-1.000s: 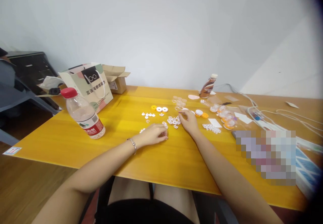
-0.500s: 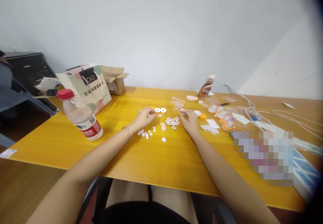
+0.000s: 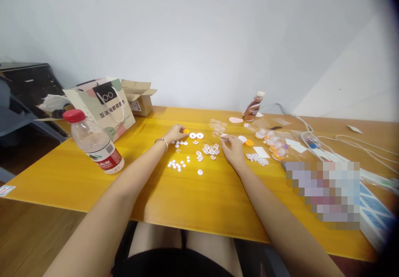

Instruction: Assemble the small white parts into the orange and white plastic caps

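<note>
My left hand (image 3: pixel 176 133) has its fingertips on an orange ring-shaped part (image 3: pixel 186 131) at the back of the desk. Two white rings (image 3: pixel 196 136) lie just right of it. Beneath and beside that wrist are several small white pieces (image 3: pixel 177 144). My right hand (image 3: pixel 232 148) rests with fingers closed at a white disc (image 3: pixel 224 136). Between the hands lies a group of white openwork pieces (image 3: pixel 211 149). Small white dots (image 3: pixel 176 165) and one single white disc (image 3: pixel 200 171) are nearer me.
On the left stand a bottle with a red cap (image 3: pixel 96 144), a paper bag (image 3: pixel 99 106) and a cardboard box (image 3: pixel 140 100). A brown bottle (image 3: pixel 253 107), clear rings (image 3: pixel 218 126), orange and clear parts (image 3: pixel 274 144) and cables (image 3: pixel 336 137) are toward the right.
My left hand has shifted a little left and back, to the orange part, uncovering small white pieces near its wrist. My right hand is nearly still. The view has shifted slightly.
</note>
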The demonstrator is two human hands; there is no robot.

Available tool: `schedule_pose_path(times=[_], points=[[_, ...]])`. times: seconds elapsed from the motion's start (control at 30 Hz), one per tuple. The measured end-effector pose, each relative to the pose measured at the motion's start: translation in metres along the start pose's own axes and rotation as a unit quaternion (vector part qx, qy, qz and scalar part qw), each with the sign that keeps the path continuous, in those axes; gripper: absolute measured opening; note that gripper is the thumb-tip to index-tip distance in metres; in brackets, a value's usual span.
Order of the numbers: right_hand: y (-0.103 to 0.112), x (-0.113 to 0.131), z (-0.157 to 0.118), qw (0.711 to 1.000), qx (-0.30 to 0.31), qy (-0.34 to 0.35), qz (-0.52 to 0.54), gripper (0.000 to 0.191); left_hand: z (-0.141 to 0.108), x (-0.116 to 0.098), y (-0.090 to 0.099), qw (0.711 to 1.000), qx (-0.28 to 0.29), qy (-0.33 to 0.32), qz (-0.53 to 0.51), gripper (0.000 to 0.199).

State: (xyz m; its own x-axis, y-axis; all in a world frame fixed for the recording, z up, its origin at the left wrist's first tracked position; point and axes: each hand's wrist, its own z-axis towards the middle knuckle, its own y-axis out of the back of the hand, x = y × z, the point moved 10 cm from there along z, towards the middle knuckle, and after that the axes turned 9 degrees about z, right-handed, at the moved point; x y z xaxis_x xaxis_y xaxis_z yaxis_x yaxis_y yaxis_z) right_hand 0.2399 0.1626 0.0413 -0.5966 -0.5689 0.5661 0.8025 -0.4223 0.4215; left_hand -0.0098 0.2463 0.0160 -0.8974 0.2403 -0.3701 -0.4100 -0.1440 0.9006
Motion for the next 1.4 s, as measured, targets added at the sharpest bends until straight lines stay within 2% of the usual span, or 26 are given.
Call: schedule_pose_path(times=[0.1, 0.17, 0.2, 0.27, 0.37, 0.47, 0.57, 0.7, 0.93, 1.2, 1.3, 1.4], points=[[-0.001, 0.000, 0.000, 1.000, 0.003, -0.002, 0.003, 0.013, -0.009, -0.001, 0.012, 0.999, -0.028, 0.025, -0.002, 0.032], [-0.001, 0.000, 0.000, 1.000, 0.004, -0.004, 0.002, 0.014, -0.024, -0.013, 0.024, 0.999, -0.048, 0.018, -0.016, 0.036], [-0.001, -0.001, 0.000, 1.000, 0.003, -0.004, 0.001, 0.014, -0.036, -0.027, 0.030, 0.998, -0.057, -0.013, -0.038, 0.036], [-0.001, -0.001, 0.000, 1.000, 0.001, -0.004, 0.001, 0.014, -0.065, -0.063, 0.038, 0.991, -0.041, -0.106, -0.073, 0.036], [0.000, -0.001, 0.000, 1.000, -0.001, -0.005, 0.005, 0.013, -0.116, -0.111, 0.033, 0.972, 0.033, -0.227, -0.053, 0.033], [0.001, -0.003, 0.000, 1.000, -0.003, -0.011, 0.005, 0.013, -0.147, -0.129, 0.024, 0.963, 0.073, -0.260, -0.020, 0.033], [0.001, -0.004, 0.001, 1.000, -0.004, -0.012, 0.005, 0.013, -0.155, -0.131, 0.015, 0.960, 0.086, -0.266, -0.005, 0.032], [0.000, -0.003, 0.001, 1.000, -0.004, -0.009, 0.004, 0.014, -0.153, -0.127, 0.007, 0.960, 0.092, -0.266, 0.009, 0.029], [-0.002, -0.001, -0.001, 1.000, 0.002, -0.004, 0.004, 0.014, -0.154, -0.127, 0.004, 0.961, 0.089, -0.262, -0.002, 0.036], [-0.005, 0.014, -0.002, 1.000, 0.014, 0.010, 0.012, 0.016, -0.155, -0.129, -0.002, 0.964, 0.065, -0.257, 0.000, 0.016], [-0.005, 0.023, -0.003, 0.999, 0.022, -0.007, 0.048, 0.016, -0.154, -0.128, 0.004, 0.966, 0.042, -0.255, 0.001, 0.014], [-0.019, 0.028, -0.010, 0.981, 0.077, -0.089, 0.155, 0.018, -0.146, -0.119, 0.023, 0.974, -0.011, -0.228, -0.003, 0.014]])
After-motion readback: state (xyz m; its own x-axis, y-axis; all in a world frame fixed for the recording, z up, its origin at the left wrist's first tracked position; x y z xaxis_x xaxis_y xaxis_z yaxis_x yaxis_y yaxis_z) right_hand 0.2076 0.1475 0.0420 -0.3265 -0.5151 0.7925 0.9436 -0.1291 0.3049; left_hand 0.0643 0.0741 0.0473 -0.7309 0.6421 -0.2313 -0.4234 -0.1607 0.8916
